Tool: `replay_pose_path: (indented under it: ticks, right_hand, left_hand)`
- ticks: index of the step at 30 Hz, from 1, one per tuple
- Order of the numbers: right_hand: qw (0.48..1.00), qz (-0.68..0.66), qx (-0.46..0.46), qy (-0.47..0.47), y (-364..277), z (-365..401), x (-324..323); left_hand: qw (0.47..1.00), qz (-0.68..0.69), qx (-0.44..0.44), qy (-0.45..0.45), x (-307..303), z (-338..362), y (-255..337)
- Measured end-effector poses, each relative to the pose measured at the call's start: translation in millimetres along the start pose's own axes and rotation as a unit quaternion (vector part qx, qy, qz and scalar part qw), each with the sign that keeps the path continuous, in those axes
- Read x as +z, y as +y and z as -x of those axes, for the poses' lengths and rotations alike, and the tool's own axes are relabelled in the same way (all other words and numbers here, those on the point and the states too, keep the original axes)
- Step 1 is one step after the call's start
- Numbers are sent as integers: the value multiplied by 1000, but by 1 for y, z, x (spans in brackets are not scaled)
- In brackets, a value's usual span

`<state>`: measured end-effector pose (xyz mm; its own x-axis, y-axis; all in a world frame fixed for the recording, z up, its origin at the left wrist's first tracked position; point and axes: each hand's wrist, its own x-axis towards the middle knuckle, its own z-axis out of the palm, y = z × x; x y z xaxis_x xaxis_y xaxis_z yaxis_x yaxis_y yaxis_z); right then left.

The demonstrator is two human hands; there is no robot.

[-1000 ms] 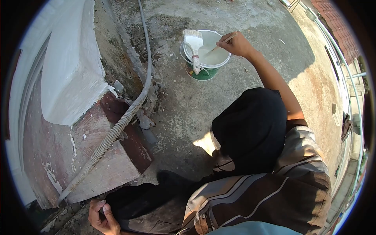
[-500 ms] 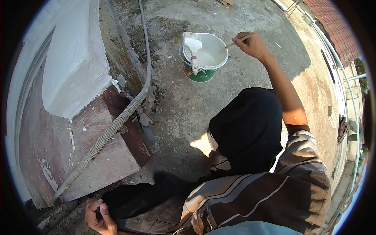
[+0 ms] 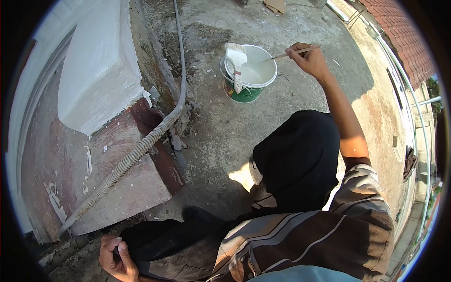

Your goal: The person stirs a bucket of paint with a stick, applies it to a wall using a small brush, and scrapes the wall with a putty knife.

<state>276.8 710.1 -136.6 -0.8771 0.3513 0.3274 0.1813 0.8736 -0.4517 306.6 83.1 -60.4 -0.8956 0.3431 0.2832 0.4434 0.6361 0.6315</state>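
Observation:
My right hand (image 3: 308,60) is closed around a thin wooden stick (image 3: 292,53), held at a slant to the right of a bucket. Its lower end reaches over the rim toward the white paint (image 3: 251,74) inside. The bucket (image 3: 244,96) is green with a white rim and stands on the concrete. Across its left rim rests a wide paintbrush (image 3: 237,57), bristles up and coated white, handle hanging outside. Beside my dark-trousered left knee is my left hand (image 3: 117,261), with its fingers loosely bent, the thumb apart and nothing visible in it.
A partly white-painted wall block (image 3: 98,70) rises at left above a worn reddish ledge (image 3: 127,188). A ribbed grey hose (image 3: 134,157) crosses the ledge and runs away along the floor. Pipes (image 3: 416,110) and a red tiled roof (image 3: 399,30) border the right side.
The whole view has shifted slightly, so the bucket and wall appear lower and farther right. More of the stick shows over the bucket. The left hand stays by the knee.

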Motion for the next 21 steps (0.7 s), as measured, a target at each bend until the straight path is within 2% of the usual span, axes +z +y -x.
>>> replay_pose_path:
  ticks: [4,7,10,13,16,19,21]
  right_hand:
    - [986,-108,121,51,3,4,4]
    - [990,-72,115,38,9,1,15]
    - [997,30,29,-64,3,-4,30]
    - [986,45,-133,-88,22,-18,65]
    - [966,83,-124,-212,5,-23,68]
    - [980,8,-108,-170,0,-24,70]
    - [982,55,-121,-133,12,-28,82]
  left_hand:
    - [1000,-1,-3,-2,-1,0,1]
    - [1000,10,10,-4,-3,-6,6]
    - [1000,9,18,-3,-3,-8,11]
    - [1000,-8,17,4,0,-2,5]
    - [1000,-13,5,3,-1,3,3]
    - [1000,-11,-9,5,-2,5,2]
    - [1000,-4,-10,6,-2,3,5]
